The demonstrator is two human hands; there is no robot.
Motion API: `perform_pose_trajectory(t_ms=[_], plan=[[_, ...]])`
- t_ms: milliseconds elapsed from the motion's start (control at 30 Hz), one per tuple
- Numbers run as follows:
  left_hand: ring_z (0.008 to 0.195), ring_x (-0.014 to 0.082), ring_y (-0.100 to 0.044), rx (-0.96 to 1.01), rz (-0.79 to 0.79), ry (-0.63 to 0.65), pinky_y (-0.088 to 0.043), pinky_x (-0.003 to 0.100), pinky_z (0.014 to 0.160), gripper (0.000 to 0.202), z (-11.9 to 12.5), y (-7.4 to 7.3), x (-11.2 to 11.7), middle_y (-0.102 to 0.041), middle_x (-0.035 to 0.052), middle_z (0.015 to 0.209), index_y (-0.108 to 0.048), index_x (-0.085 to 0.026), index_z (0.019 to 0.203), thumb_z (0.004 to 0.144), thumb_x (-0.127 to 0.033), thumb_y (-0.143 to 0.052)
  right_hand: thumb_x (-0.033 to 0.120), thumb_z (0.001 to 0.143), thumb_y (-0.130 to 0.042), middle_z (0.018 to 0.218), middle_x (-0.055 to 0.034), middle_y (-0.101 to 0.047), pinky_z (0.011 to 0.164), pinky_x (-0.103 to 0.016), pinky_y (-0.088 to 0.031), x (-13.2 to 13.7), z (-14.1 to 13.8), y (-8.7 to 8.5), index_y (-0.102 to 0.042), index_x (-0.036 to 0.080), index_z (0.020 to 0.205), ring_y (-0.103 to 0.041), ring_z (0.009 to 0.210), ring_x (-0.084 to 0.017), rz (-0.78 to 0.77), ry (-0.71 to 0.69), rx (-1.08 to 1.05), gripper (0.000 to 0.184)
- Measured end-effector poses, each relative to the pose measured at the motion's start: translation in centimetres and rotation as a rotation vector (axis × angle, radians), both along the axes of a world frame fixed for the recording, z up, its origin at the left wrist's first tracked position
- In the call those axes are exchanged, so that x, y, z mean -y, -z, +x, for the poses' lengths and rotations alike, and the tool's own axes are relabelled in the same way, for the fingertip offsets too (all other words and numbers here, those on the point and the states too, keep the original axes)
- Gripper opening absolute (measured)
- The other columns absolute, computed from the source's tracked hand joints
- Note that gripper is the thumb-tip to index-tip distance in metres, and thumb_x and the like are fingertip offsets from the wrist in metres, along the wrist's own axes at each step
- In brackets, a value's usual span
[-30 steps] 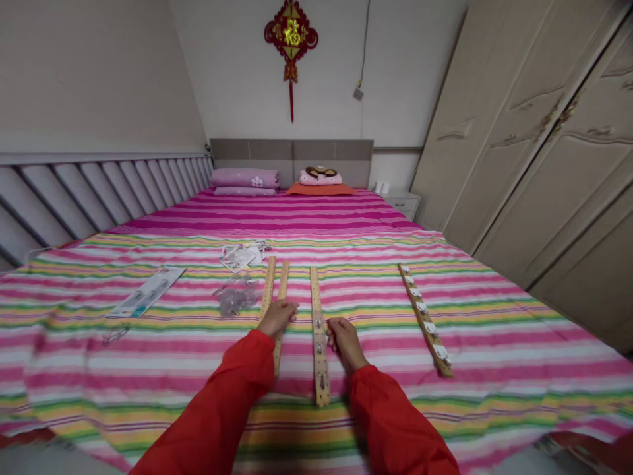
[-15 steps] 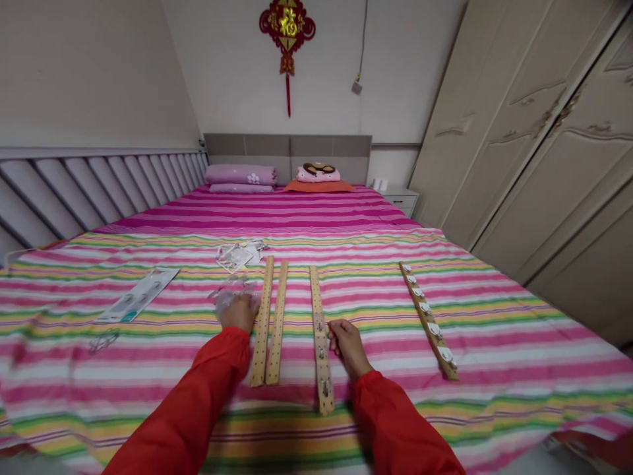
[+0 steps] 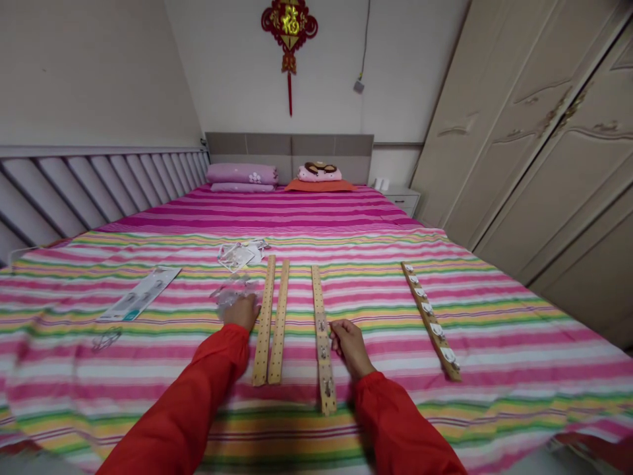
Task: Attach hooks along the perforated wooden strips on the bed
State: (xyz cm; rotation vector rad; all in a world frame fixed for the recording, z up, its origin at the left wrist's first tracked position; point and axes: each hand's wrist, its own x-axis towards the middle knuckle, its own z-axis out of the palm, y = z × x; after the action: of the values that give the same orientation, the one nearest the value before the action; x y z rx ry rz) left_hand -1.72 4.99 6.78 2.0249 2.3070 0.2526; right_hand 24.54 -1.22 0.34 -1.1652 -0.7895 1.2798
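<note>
Shifting my left hand (image 3: 241, 313) off the drilled wooden strips (image 3: 271, 321) onto the clear plastic bag (image 3: 231, 293).
Left fingers resting together, grip unclear; right hand (image 3: 350, 347) touching the hook-fitted wooden strip (image 3: 322, 336) on the striped bedspread (image 3: 494, 343).

The pink-striped bed (image 3: 494, 349) carries three perforated wooden strips (image 3: 278, 323), a wooden rail (image 3: 430, 320) with white hooks, a clear plastic bag (image 3: 232, 290), loose papers (image 3: 236, 256) and a printed card (image 3: 141, 293).

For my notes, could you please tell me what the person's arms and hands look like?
The left sleeve and right sleeve are long, bright red and smooth, of a slightly glossy fabric gathered at the wrists. The left hand and right hand are bare, without gloves, and no cables or markings show.
</note>
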Motion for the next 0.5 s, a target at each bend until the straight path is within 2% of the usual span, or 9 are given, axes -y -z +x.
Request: perform_pose_trajectory(t_ms=[100, 200, 333, 433, 500], plan=[[0.091, 0.0304, -0.062, 0.05, 0.054, -0.046, -0.045, 0.038, 0.072, 0.033, -0.1, -0.2, 0.2, -0.067, 0.0148, 0.101, -0.061, -0.017, 0.107, 0.082, -0.031, -0.045, 0.039, 0.067, -0.064, 0.041, 0.0066, -0.051, 0.029, -0.018, -0.02, -0.1, 0.1, 0.2, -0.054, 0.018, 0.062, -0.035, 0.027, -0.006, 0.01, -0.009, -0.009, 0.024], [0.081, 0.0238, -0.062, 0.25, 0.188, -0.117, -0.044, 0.031, 0.068, 0.029, -0.8, -0.1, 1.1, -0.068, 0.0081, 0.086, -0.064, -0.018, 0.101, 0.077, -0.028, -0.051, 0.039, 0.068, -0.063, 0.041, 0.0065, -0.052, 0.029, -0.019, -0.021, -0.1, 0.1, 0.4, -0.054, 0.018, 0.062, -0.034, 0.027, -0.006, 0.015, -0.017, -0.01, 0.023], [0.062, 0.015, -0.057, 0.784, 0.332, -0.229, -0.044, 0.025, 0.059, 0.031, -1.8, 0.0, 2.6, -0.061, -0.0004, 0.064, -0.066, -0.016, 0.094, 0.066, -0.029, -0.063, 0.038, 0.067, -0.064, 0.043, 0.007, -0.052, 0.03, -0.018, -0.021, 0.0, 0.1, 0.5, -0.054, 0.018, 0.064, -0.034, 0.028, -0.005, 0.018, -0.018, -0.016, 0.022], [0.056, 0.0109, -0.055, 1.25, 0.305, -0.253, -0.041, 0.021, 0.051, 0.038, -1.7, -0.7, 3.9, -0.06, -0.0023, 0.061, -0.066, -0.013, 0.093, 0.058, -0.029, -0.071, 0.037, 0.066, -0.065, 0.045, 0.0064, -0.054, 0.03, -0.018, -0.02, 0.1, 0.1, 0.3, -0.056, 0.017, 0.065, -0.037, 0.029, -0.005, 0.027, -0.01, -0.039, 0.022], [0.053, 0.0084, -0.054, 1.475, 0.236, -0.242, -0.037, 0.017, 0.045, 0.041, -0.9, -1.5, 4.9, -0.063, -0.0012, 0.063, -0.067, -0.012, 0.093, 0.056, -0.027, -0.076, 0.037, 0.065, -0.067, 0.047, 0.0057, -0.055, 0.031, -0.018, -0.021, 0.2, 0.2, 0.1, -0.057, 0.016, 0.066, -0.039, 0.031, -0.005, 0.03, -0.008, -0.071, 0.023]])
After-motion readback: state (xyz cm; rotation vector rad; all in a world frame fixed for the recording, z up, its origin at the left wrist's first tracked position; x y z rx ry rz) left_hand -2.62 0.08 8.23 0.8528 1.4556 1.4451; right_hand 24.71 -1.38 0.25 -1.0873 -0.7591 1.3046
